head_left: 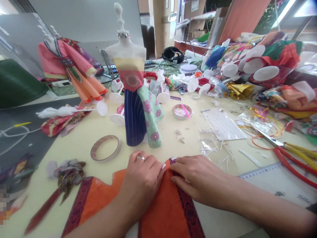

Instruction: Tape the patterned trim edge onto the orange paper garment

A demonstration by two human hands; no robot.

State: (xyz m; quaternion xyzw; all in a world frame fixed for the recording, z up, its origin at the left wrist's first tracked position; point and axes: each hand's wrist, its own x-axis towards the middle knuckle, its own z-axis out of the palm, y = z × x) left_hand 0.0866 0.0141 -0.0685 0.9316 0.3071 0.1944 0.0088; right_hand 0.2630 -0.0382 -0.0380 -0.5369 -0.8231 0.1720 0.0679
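A piece of orange cloth with dark purple patterned borders lies in front of me on the cream table. My left hand, a ring on one finger, is closed at the cloth's top edge, its fingertips pressed together there. Close beside it, my right hand pinches the same edge near the patterned border. A small whitish bit shows at the fingertips of each hand; I cannot tell if these are nails or tape. Just beyond my hands stands a white doll-sized mannequin in a blue striped and mint flowered skirt.
A tape roll and bunched dark ribbon lie left. Red-and-yellow-handled scissors rest right, near bead strips and a small dish. A dressed doll form stands behind left; heaped fabrics and white stands fill the back right.
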